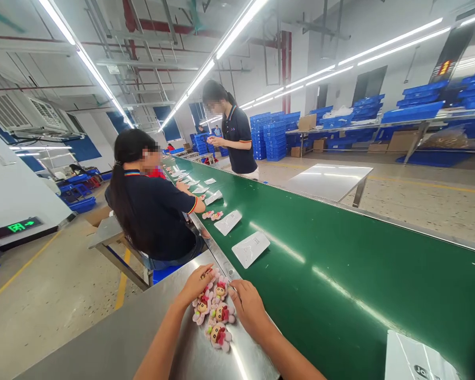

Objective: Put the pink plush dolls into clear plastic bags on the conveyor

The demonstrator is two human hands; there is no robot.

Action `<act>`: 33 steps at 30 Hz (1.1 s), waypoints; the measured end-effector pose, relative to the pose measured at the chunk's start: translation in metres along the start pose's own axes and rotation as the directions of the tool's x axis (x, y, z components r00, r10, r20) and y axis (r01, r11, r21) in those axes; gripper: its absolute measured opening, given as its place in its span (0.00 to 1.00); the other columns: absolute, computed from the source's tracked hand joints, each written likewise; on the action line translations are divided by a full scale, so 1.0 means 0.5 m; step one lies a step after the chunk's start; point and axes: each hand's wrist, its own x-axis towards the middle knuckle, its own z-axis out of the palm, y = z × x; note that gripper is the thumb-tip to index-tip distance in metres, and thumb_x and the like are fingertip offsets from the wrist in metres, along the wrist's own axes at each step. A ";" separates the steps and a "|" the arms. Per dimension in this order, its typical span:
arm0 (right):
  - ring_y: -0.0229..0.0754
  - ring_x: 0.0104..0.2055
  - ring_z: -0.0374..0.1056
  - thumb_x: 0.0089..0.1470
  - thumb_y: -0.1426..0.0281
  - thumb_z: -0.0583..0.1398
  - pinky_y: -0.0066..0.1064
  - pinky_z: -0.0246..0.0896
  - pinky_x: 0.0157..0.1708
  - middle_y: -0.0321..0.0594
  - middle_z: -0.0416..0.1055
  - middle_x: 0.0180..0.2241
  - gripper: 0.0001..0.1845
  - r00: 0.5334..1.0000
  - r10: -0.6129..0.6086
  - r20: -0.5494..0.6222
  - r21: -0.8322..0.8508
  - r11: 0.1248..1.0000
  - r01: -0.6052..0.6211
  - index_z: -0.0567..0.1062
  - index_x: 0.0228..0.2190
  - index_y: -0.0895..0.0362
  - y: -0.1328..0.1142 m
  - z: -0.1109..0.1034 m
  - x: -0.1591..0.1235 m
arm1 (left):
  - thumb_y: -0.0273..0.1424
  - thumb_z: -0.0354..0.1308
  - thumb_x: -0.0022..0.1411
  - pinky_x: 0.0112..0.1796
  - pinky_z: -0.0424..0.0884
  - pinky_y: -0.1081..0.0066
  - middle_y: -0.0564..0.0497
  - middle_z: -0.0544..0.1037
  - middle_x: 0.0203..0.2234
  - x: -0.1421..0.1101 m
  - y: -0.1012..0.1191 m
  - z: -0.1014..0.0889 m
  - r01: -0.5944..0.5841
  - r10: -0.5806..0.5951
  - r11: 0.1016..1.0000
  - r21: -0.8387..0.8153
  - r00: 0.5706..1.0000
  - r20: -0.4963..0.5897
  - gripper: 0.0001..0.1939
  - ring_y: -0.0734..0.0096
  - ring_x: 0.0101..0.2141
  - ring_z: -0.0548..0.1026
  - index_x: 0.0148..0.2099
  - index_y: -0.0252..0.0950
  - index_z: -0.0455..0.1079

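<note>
The left hand (200,284) partly hides the pink dolls (221,314) bunched between both hands. I can't tell if it or the curled right hand (251,309) grips any. Past the right hand, white bags (251,249) lie on a green belt (320,311), insides hidden; one is cut off.

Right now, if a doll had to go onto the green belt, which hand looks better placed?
Probably the right hand: it is beside the dolls, on the side toward the green belt. The left hand is on their other side, so it would likely have to reach across them.
</note>
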 end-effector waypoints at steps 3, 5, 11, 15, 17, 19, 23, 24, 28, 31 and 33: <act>0.43 0.47 0.63 0.61 0.67 0.45 0.36 0.58 0.47 0.43 0.70 0.43 0.16 1.000 -0.006 0.019 -0.015 1.000 0.006 0.70 0.42 0.56 0.001 -0.001 0.001 | 0.44 0.44 0.60 0.50 0.61 0.66 0.48 0.73 0.46 -0.019 0.004 0.013 0.018 -0.018 1.000 -0.013 0.999 -0.043 0.23 0.64 0.48 0.68 0.50 0.39 0.69; 0.42 0.49 0.62 0.61 0.66 0.45 0.37 0.57 0.49 0.43 0.69 0.46 0.17 0.999 -0.013 0.049 -0.034 0.999 0.014 0.69 0.44 0.56 0.001 -0.001 0.001 | 0.43 0.44 0.60 0.51 0.60 0.66 0.49 0.74 0.45 -0.030 0.005 0.017 0.028 -0.029 0.999 -0.014 0.999 -0.046 0.21 0.65 0.48 0.68 0.48 0.40 0.71; 0.45 0.59 0.50 0.59 0.63 0.48 0.42 0.47 0.57 0.44 0.54 0.59 0.25 0.970 -0.105 0.221 -0.153 0.978 0.140 0.58 0.56 0.58 -0.008 -0.005 -0.005 | 0.41 0.45 0.61 0.50 0.61 0.68 0.51 0.74 0.46 -0.055 0.017 0.015 0.019 -0.018 1.000 0.013 0.997 -0.070 0.19 0.67 0.47 0.68 0.48 0.42 0.70; 0.47 0.61 0.47 0.58 0.61 0.49 0.47 0.40 0.59 0.41 0.51 0.60 0.29 0.936 -0.148 0.318 -0.172 0.962 0.211 0.52 0.59 0.55 -0.017 -0.011 -0.009 | 0.40 0.44 0.61 0.51 0.60 0.68 0.50 0.74 0.45 -0.068 0.022 0.022 0.025 -0.021 0.999 0.037 0.995 -0.100 0.19 0.67 0.48 0.68 0.49 0.40 0.70; 0.46 0.60 0.48 0.58 0.60 0.49 0.47 0.39 0.59 0.41 0.53 0.60 0.29 0.938 -0.140 0.317 -0.150 0.969 0.195 0.52 0.59 0.55 -0.020 -0.014 -0.009 | 0.40 0.44 0.61 0.51 0.60 0.67 0.49 0.74 0.45 -0.074 0.019 0.023 0.029 -0.024 0.998 0.057 0.995 -0.095 0.19 0.67 0.47 0.68 0.49 0.40 0.70; 0.45 0.59 0.51 0.59 0.61 0.48 0.45 0.40 0.59 0.41 0.56 0.58 0.27 0.948 -0.122 0.293 -0.112 0.981 0.161 0.54 0.58 0.55 -0.021 -0.016 -0.008 | 0.41 0.45 0.61 0.49 0.61 0.68 0.50 0.74 0.44 -0.074 0.016 0.017 0.023 -0.017 0.996 0.086 0.998 -0.062 0.19 0.67 0.46 0.69 0.47 0.40 0.71; 0.43 0.54 0.59 0.60 0.60 0.47 0.41 0.50 0.55 0.42 0.64 0.52 0.23 0.980 -0.064 0.189 -0.026 0.997 0.070 0.60 0.54 0.55 -0.017 -0.018 -0.005 | 0.44 0.43 0.61 0.47 0.63 0.68 0.49 0.76 0.39 -0.034 0.016 -0.018 -0.007 0.008 0.991 0.133 1.000 0.000 0.22 0.65 0.43 0.70 0.38 0.39 0.74; 0.43 0.53 0.60 0.60 0.60 0.46 0.39 0.53 0.53 0.42 0.66 0.51 0.23 0.986 -0.044 0.160 -0.007 0.999 0.046 0.61 0.54 0.56 -0.015 -0.018 -0.004 | 0.44 0.42 0.61 0.47 0.63 0.67 0.49 0.76 0.40 -0.012 0.018 -0.027 -0.011 0.012 0.990 0.144 1.000 -0.003 0.22 0.65 0.44 0.70 0.39 0.39 0.74; 0.43 0.50 0.63 0.60 0.60 0.46 0.36 0.58 0.49 0.42 0.68 0.48 0.21 0.995 0.031 0.097 0.033 0.999 -0.034 0.63 0.51 0.55 -0.010 -0.015 -0.005 | 0.43 0.45 0.60 0.52 0.57 0.67 0.45 0.70 0.50 0.115 0.029 -0.045 -0.028 0.030 0.985 0.172 0.999 -0.012 0.24 0.63 0.51 0.65 0.51 0.35 0.68; 0.43 0.50 0.63 0.60 0.60 0.46 0.36 0.58 0.49 0.41 0.68 0.48 0.20 0.995 0.058 0.083 0.027 0.998 -0.060 0.64 0.50 0.53 -0.008 -0.014 -0.007 | 0.39 0.49 0.58 0.54 0.54 0.67 0.42 0.63 0.56 0.228 0.036 -0.037 -0.021 0.022 0.980 0.196 1.000 -0.004 0.27 0.61 0.56 0.59 0.57 0.32 0.60; 0.43 0.50 0.63 0.60 0.60 0.46 0.36 0.59 0.49 0.40 0.68 0.48 0.20 0.995 0.073 0.075 0.020 0.997 -0.074 0.65 0.50 0.53 -0.009 -0.014 -0.008 | 0.37 0.50 0.57 0.55 0.51 0.66 0.41 0.58 0.59 0.296 0.039 -0.028 -0.002 0.003 0.976 0.218 1.000 -0.003 0.29 0.60 0.58 0.55 0.60 0.31 0.55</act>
